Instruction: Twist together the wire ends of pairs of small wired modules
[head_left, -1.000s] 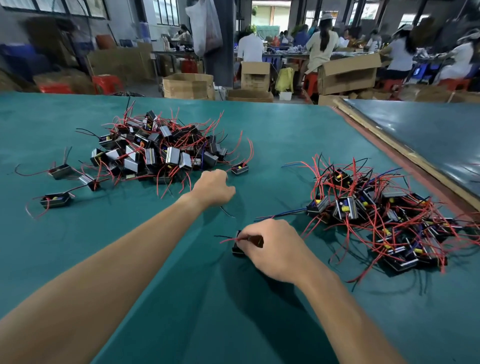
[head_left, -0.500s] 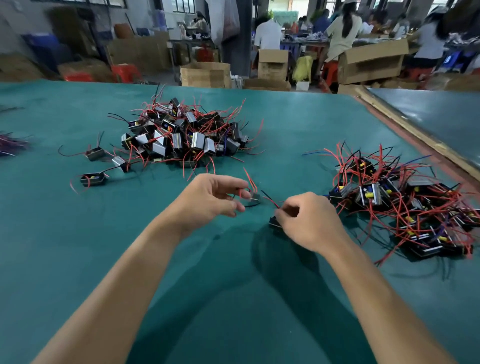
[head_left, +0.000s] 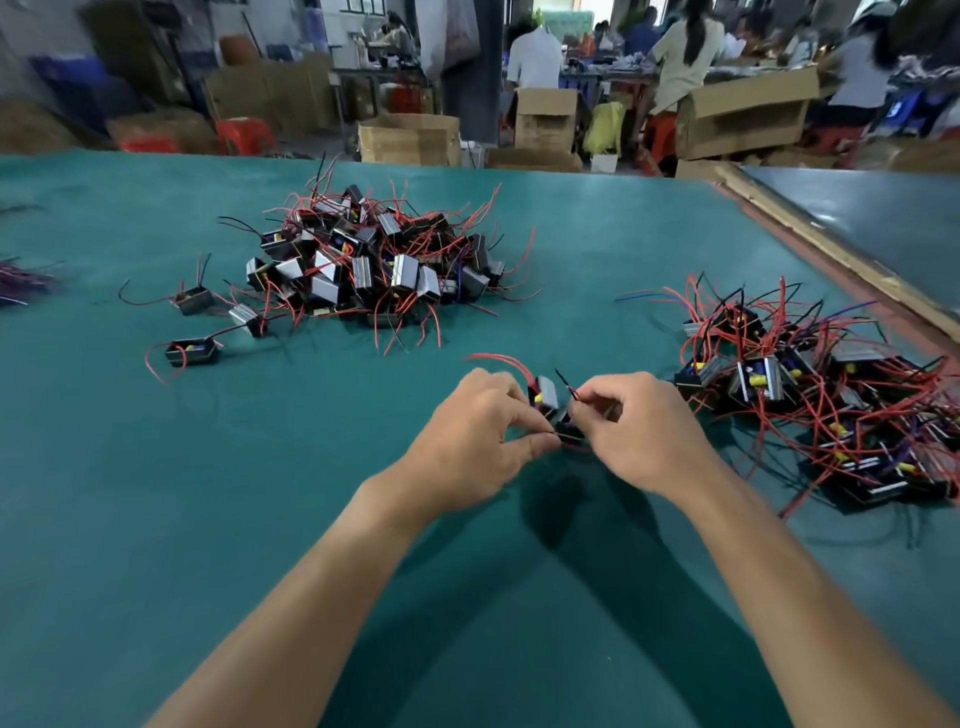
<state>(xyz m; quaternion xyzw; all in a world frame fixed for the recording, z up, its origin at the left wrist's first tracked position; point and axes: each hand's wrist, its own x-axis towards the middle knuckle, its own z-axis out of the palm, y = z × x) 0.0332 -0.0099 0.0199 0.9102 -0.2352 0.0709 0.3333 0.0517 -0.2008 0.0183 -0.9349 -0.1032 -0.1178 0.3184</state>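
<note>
Left hand (head_left: 470, 441), right hand (head_left: 641, 431) closer; modules (head_left: 548, 391) between

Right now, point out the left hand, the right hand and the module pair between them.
left hand (head_left: 467, 431): head view, back of the hand.
right hand (head_left: 647, 434): head view, back of the hand.
module pair (head_left: 548, 389): head view, grey face of the upper module.

Teal table (head_left: 156, 519); black-and-silver modules (head_left: 363, 270); red, black wires (head_left: 498, 358); brown boxes (head_left: 410, 137).

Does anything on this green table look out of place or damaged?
Nothing looks damaged. Three stray modules lie left of the far pile, apart from it. The left hand and right hand hold a pair.
</note>
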